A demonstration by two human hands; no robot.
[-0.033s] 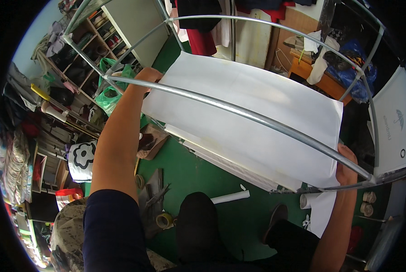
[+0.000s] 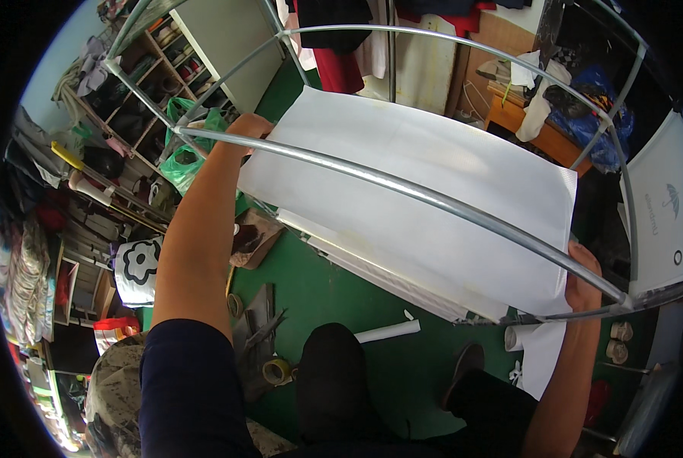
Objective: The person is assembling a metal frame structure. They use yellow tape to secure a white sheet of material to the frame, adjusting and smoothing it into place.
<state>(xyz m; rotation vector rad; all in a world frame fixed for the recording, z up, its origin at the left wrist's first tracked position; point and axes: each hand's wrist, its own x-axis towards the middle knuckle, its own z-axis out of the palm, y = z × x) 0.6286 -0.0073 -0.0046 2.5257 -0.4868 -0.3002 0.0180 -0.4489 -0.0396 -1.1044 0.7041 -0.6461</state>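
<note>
A broad white sheet (image 2: pixel 402 168) lies across a metal tube frame, below its near upper tube (image 2: pixel 402 187). Up at the sheet's left edge is my left hand (image 2: pixel 251 127), curled round that edge, the forearm passing beside the tube's left end. On the opposite side my right hand (image 2: pixel 583 276) grips the right edge, close under the tube's right end. The fingertips of both hands are partly hidden by the sheet and tube. Along the near side the sheet hangs over a lower rail, with a paler strip (image 2: pixel 372 269) below it.
Scissors (image 2: pixel 266 330) and a tape roll (image 2: pixel 276 372) lie on the green floor near my knee. A white paper strip (image 2: pixel 387 331) is beside them. White sheeting (image 2: pixel 544 359) lies at the right. Green bags (image 2: pixel 182 168) and a shoe rack (image 2: pixel 177 53) stand left.
</note>
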